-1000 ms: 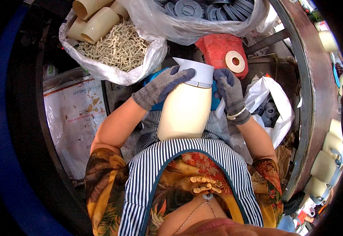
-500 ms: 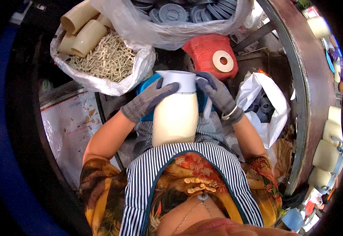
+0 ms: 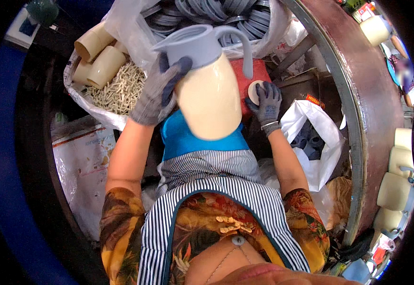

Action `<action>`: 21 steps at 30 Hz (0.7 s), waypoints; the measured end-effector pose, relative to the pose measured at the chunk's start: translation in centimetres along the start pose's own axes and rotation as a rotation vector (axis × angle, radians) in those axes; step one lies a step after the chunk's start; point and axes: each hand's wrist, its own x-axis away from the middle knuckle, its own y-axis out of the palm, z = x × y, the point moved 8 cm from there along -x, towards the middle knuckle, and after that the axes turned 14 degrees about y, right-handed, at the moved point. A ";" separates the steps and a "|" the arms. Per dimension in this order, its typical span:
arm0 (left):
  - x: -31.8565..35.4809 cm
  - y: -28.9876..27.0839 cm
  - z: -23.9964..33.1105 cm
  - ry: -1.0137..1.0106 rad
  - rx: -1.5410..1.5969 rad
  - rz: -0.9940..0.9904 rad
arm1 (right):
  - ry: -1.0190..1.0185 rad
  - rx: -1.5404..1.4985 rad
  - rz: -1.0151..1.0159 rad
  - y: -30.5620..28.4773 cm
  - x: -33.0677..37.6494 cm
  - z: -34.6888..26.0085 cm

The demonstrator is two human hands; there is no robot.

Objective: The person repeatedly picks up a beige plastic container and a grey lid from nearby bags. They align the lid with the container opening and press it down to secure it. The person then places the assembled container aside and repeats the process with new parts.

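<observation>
A thermos jug (image 3: 209,102) with a cream body, a blue-grey spouted collar and a curved handle is held up in front of me, tilted. My left hand (image 3: 157,90), in a grey glove, grips it at the left side where collar meets body. The jug's top opening shows, with no lid on it. Lower and to the right, my gloved right hand (image 3: 267,105) has its fingers closed over a cream ring (image 3: 254,91). That ring lies against a red block (image 3: 260,71), partly hidden behind the jug.
A sack (image 3: 79,102) of small pale pieces and cream tubes (image 3: 106,66) stands left. Behind the jug, a clear bag holds grey lids (image 3: 202,14). A white bag (image 3: 328,161) with dark parts sits right, inside a curved table edge (image 3: 359,118). Several jugs (image 3: 393,192) stand along the right.
The jug has risen away from my lap and tilted, held by my left hand alone. My right hand has left the jug's handle and moved onto the cream ring.
</observation>
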 end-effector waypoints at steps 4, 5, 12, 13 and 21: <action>-5.2 0.0 -4.7 0.270 -0.338 -0.008 | -0.097 -0.108 -0.089 1.4 -0.4 0.0; -6.1 0.9 -5.4 0.337 -0.480 -0.051 | -0.099 -0.083 -0.079 0.7 -0.6 -0.1; -7.0 5.4 -7.5 0.415 -0.369 -0.144 | -0.142 0.055 -0.088 -0.6 -0.2 -1.5; -7.1 5.7 -8.3 0.397 -0.415 -0.162 | -0.067 -0.002 -0.060 -0.9 -0.8 -0.9; -4.2 7.8 -13.2 0.411 -0.357 -0.271 | 0.302 -0.705 0.125 -17.3 -9.9 5.1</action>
